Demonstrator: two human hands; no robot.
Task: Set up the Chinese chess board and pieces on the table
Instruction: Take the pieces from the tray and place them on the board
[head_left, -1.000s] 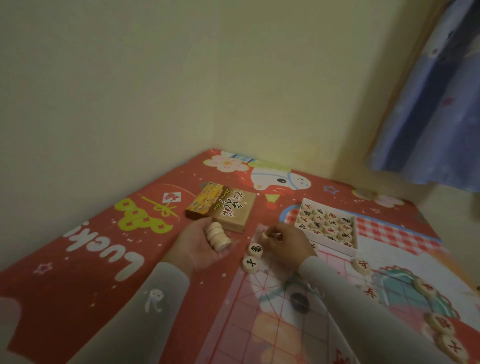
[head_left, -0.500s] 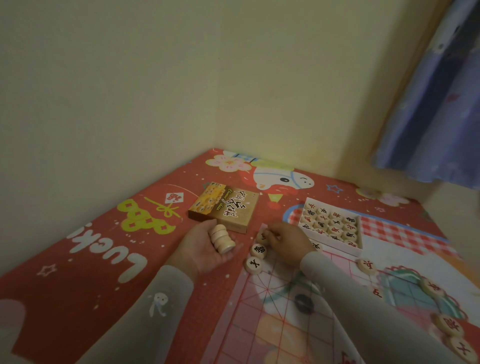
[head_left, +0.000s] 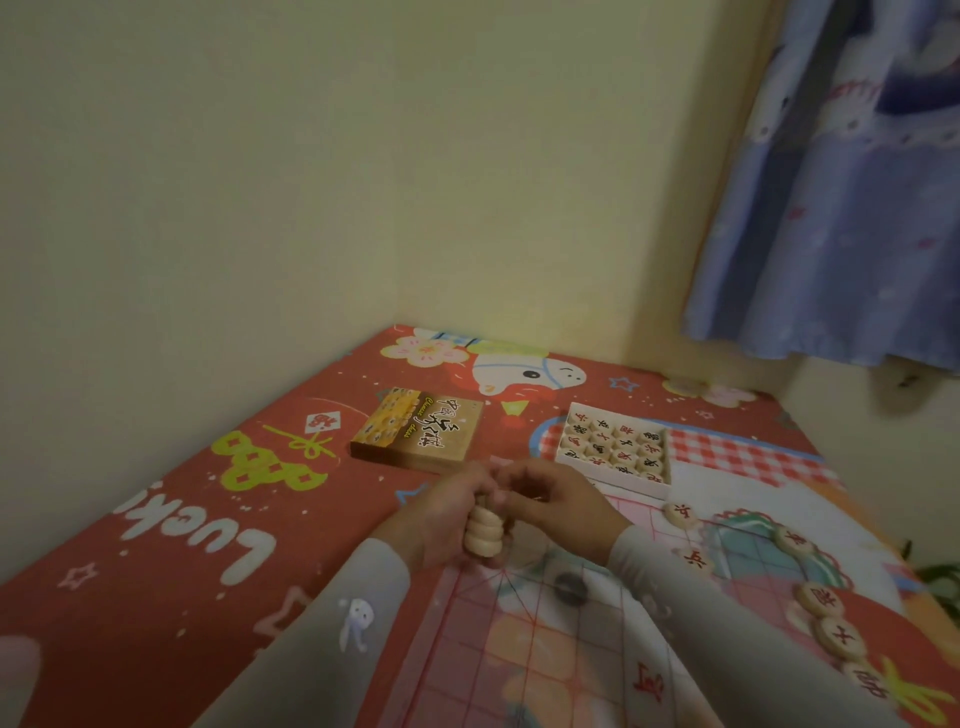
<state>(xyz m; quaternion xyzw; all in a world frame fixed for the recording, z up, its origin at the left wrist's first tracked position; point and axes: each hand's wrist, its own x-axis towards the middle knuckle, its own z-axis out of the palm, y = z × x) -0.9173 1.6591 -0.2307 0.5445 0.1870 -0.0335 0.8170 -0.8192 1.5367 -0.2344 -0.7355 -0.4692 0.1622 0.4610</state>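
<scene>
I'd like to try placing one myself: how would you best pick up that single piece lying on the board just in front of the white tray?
Take the piece by its rounded rim, fingers coming straight down from above on opposite sides. It lies flat, face up on the board, apart from its neighbours.

Dim, warm yellowish indoor light with soft, faint shadows and no glare. The picture is slightly soft overall, and its wide-angle edges bend and blur.

Head view looks down, close over the table (head_left: 156, 519) corner.
</scene>
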